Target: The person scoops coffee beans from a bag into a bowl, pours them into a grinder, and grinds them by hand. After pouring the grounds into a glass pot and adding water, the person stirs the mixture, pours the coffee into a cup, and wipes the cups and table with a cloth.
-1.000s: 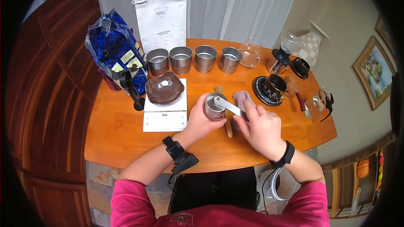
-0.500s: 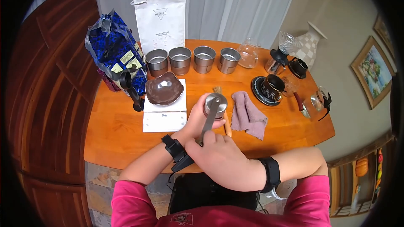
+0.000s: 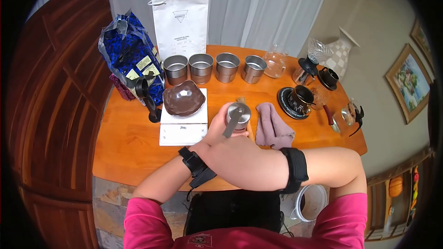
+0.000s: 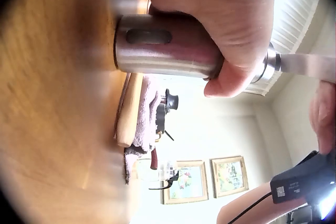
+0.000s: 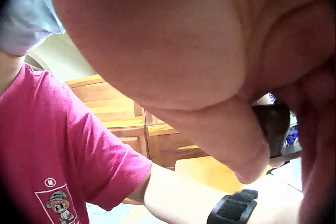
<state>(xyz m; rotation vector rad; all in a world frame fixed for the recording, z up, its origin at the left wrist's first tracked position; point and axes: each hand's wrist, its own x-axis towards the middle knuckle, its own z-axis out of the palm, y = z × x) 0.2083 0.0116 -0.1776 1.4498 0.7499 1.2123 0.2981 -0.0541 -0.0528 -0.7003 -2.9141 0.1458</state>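
My left hand (image 3: 216, 132) grips the steel hand grinder (image 3: 238, 112) around its body. In the left wrist view the grinder (image 4: 168, 48) has its base at the tabletop, with the left thumb and palm around its upper part. The metal crank (image 3: 234, 122) points toward my body and left. My right hand (image 3: 237, 157) is at the crank's outer end, crossing over the left wrist, and hides the knob. In the right wrist view the right hand (image 5: 194, 51) fills the upper part, its fingers curled.
A brush (image 3: 250, 131) and a mauve cloth (image 3: 273, 127) lie right of the grinder. Left are a brown bowl (image 3: 184, 98) on a white scale (image 3: 183, 133) and a blue bag (image 3: 131, 53). Steel cups (image 3: 227, 68) line the back; a black cup (image 3: 302, 97) and glassware stand right.
My right hand has swung the crank from the grinder's right side round toward my body and left, and its forearm now crosses in front. My left hand keeps its grip. The cloth has come into fuller view.
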